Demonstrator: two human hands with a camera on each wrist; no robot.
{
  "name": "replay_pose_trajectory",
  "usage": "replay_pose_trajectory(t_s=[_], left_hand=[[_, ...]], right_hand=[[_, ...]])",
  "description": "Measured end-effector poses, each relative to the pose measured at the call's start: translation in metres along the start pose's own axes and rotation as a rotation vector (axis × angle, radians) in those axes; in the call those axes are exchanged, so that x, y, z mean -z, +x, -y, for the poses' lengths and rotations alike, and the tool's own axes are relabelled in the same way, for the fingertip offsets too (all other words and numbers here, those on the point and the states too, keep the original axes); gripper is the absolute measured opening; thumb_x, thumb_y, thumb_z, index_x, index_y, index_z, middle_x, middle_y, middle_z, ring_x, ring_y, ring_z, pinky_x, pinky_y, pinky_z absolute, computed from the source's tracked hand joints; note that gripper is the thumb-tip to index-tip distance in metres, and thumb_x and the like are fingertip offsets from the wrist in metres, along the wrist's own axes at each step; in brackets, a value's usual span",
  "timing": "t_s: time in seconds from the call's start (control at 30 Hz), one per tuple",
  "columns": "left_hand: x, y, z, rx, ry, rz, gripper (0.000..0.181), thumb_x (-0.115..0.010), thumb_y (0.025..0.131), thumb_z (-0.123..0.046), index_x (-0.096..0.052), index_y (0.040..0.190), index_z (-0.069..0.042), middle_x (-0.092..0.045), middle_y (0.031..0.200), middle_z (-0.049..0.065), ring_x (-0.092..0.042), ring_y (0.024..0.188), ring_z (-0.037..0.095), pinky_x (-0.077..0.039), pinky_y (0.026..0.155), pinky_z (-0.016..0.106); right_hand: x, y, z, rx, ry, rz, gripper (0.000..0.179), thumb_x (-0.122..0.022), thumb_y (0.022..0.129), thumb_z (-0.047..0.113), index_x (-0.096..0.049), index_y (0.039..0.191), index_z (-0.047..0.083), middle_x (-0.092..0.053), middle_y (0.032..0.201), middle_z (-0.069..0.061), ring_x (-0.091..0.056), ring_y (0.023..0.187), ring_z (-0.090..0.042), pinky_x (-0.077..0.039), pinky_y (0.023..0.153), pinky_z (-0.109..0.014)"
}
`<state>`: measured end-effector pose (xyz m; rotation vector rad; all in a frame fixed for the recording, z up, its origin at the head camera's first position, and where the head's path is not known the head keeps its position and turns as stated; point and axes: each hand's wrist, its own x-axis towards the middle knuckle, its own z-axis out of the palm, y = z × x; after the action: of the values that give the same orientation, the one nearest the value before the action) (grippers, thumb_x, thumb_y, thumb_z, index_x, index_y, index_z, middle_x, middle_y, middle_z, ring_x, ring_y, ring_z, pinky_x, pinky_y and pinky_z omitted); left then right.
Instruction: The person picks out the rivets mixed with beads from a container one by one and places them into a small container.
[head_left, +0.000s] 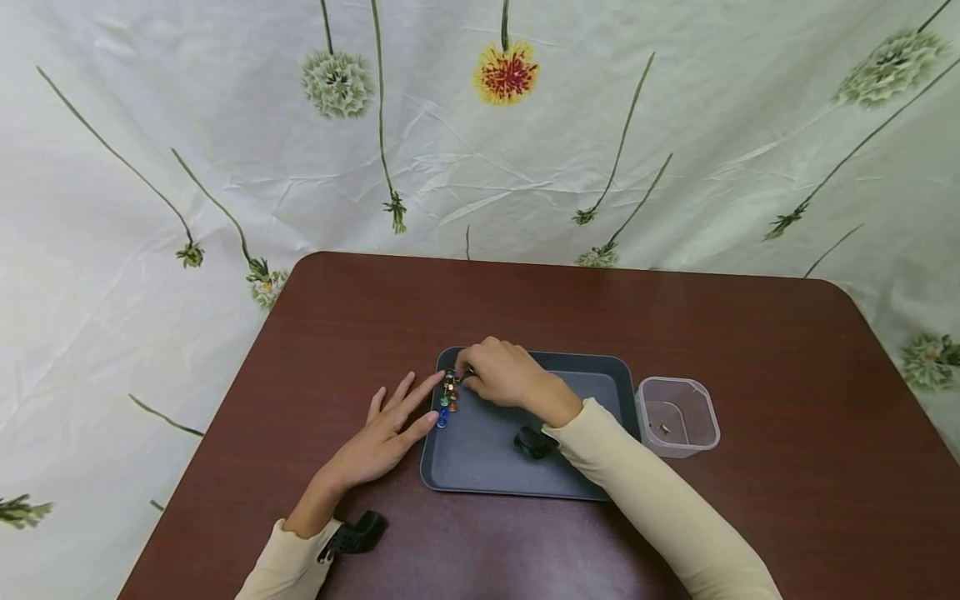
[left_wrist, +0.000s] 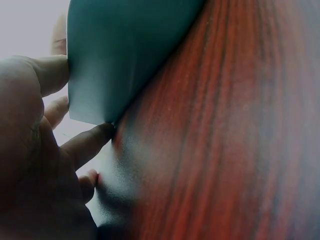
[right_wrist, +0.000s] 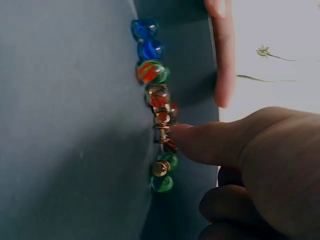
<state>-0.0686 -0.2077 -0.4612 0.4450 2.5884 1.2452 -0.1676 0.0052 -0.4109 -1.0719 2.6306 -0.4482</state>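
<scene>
A row of glass marbles (right_wrist: 151, 50), blue, green and orange-red, lies along the left inner edge of a grey tray (head_left: 487, 467). Small brass-coloured metal pieces (right_wrist: 160, 168) sit among them. My right hand (head_left: 510, 375) reaches over the far left of the tray, its thumb tip (right_wrist: 182, 136) right at the metal pieces mid-row. Its other fingers are curled and partly hidden; I cannot tell whether they pinch a piece. With fingers spread, my left hand (head_left: 382, 442) is at the tray's left rim, index finger and thumb near the row.
To the right of the tray stands a clear plastic container (head_left: 678, 412) with a few small metal pieces (head_left: 663, 428) inside. Both rest on a dark reddish-brown table (head_left: 360, 317). A white flower-printed cloth (head_left: 465, 158) hangs behind it.
</scene>
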Motion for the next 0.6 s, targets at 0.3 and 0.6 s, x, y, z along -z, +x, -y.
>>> replay_pose_trajectory(t_s=[0.3, 0.6], left_hand=[[0.0, -0.0004, 0.0001, -0.004, 0.0, 0.0, 0.058, -0.045, 0.107, -0.04, -0.024, 0.161, -0.032, -0.023, 0.166, 0.002, -0.002, 0.156, 0.034, 0.012, 0.116, 0.066], [-0.0008, -0.0005, 0.0007, -0.005, -0.002, -0.002, 0.058, -0.045, 0.107, -0.039, -0.024, 0.161, -0.03, -0.023, 0.166, 0.003, -0.002, 0.156, 0.034, 0.012, 0.115, 0.066]], right_hand=[[-0.006, 0.0073, 0.001, -0.027, -0.028, 0.025, 0.017, -0.065, 0.099, 0.018, -0.075, 0.113, 0.015, -0.073, 0.101, -0.005, -0.059, 0.066, -0.011, -0.047, 0.054, -0.025], [-0.0101, 0.0047, -0.0026, -0.042, -0.049, 0.022, 0.018, -0.066, 0.098, 0.017, -0.075, 0.113, 0.016, -0.074, 0.105, -0.004, -0.065, 0.074, -0.012, -0.051, 0.058, -0.027]])
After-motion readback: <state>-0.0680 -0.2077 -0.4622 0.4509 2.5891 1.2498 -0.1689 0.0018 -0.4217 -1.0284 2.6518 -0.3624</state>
